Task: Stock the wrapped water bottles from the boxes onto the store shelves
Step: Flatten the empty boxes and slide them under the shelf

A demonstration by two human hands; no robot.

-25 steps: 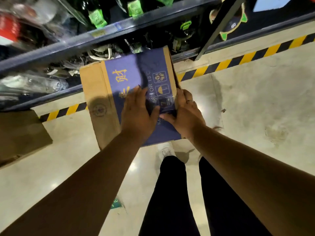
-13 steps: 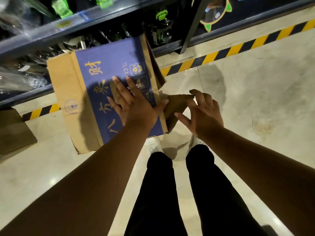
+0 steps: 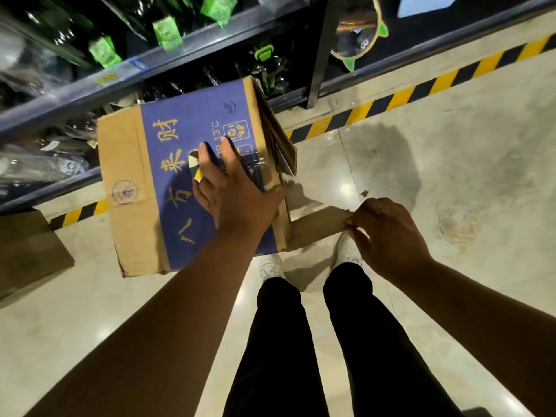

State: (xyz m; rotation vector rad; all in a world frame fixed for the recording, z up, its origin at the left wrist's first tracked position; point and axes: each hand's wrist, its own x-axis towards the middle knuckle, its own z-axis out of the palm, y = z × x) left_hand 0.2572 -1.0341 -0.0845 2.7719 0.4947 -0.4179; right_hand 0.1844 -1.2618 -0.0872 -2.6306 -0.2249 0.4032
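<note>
- Pale, glossy store floor [image 3: 451, 191] runs along a dark metal shelving unit [image 3: 180, 60], with a yellow-and-black hazard stripe [image 3: 400, 97] at the unit's foot.
- A cardboard box [image 3: 168, 176] with a blue-purple panel and yellow characters sits against the bottom shelf, in front of the person's feet.
- The left hand [image 3: 237, 194] lies flat on the box's printed face, fingers straight and spread, thumb at the right edge.
- A small white-and-yellow patch shows beside those fingers; I cannot tell what it is.
- A brown cardboard flap [image 3: 316, 228] sticks out from the box's right side, and the right hand [image 3: 388, 233] pinches its far end between thumb and curled fingers.
- More loose flaps stand up along the box's upper right edge.
- Below the flap are white shoes [image 3: 270, 266] and black trousers [image 3: 279, 341].
- Clear plastic-wrapped bottles [image 3: 33, 170] lie on the bottom shelf to the left, blurred.
- Dark bottles with green tags [image 3: 165, 34] stand on the shelf above.
- A second brown carton [image 3: 27, 254] rests on the floor at the left edge.
</note>
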